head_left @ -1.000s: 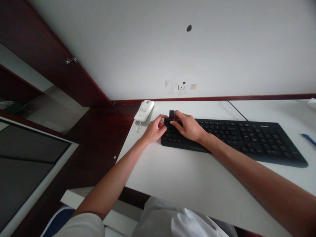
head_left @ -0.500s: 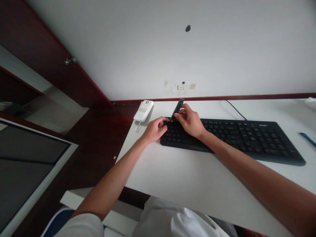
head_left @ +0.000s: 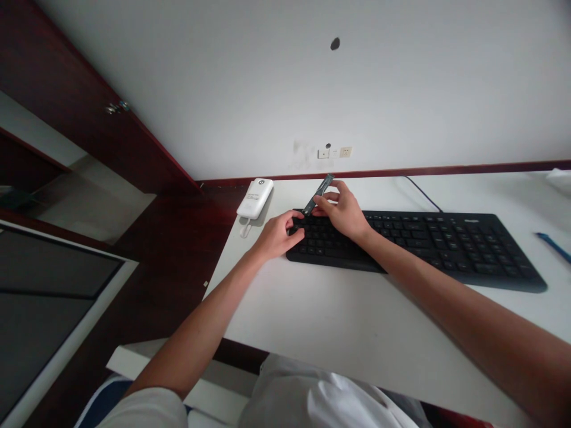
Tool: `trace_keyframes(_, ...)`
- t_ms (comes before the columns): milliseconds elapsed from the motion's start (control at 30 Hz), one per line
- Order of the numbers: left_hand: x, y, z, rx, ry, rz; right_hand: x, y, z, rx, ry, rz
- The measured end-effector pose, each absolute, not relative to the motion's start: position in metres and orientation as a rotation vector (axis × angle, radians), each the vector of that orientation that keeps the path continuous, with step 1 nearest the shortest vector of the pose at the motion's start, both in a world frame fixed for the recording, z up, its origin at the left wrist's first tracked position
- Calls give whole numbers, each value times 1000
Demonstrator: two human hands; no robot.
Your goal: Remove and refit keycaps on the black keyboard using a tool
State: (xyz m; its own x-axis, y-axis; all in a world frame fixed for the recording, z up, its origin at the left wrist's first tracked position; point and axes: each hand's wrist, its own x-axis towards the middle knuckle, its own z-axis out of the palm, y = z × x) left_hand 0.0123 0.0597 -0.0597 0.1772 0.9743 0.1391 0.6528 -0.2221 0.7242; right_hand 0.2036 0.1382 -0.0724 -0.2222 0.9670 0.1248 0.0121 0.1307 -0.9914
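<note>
A black keyboard (head_left: pixel 414 244) lies on the white desk, its left end partly covered by my hands. In my right hand (head_left: pixel 342 208) is a slim, dark, flat tool with a lighter metallic part (head_left: pixel 319 195), pinched between thumb and fingers. It tilts up and away, its lower end at the keyboard's top left keys; its exact kind is unclear. My left hand (head_left: pixel 279 235) rests at the keyboard's left end, thumb and index finger apart. The index fingertip is close to the tool's lower end; whether they touch I cannot tell.
A white power bank (head_left: pixel 255 199) with a short cable loop (head_left: pixel 245 229) lies at the desk's far left. To the right is a blue pen-like item (head_left: pixel 553 245). The keyboard's cord (head_left: pixel 423 194) runs toward the wall, which carries sockets (head_left: pixel 334 153).
The tool in my right hand has tipped further to the right at its upper end and shows more of its face. My left thumb and index finger are slightly wider apart. The view has shifted slightly.
</note>
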Motion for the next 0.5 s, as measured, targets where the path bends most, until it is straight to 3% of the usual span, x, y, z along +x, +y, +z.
trace_keyframes(500,11,67,-72,1818,1442,882,199,132,-71,-1148,-1653,1004)
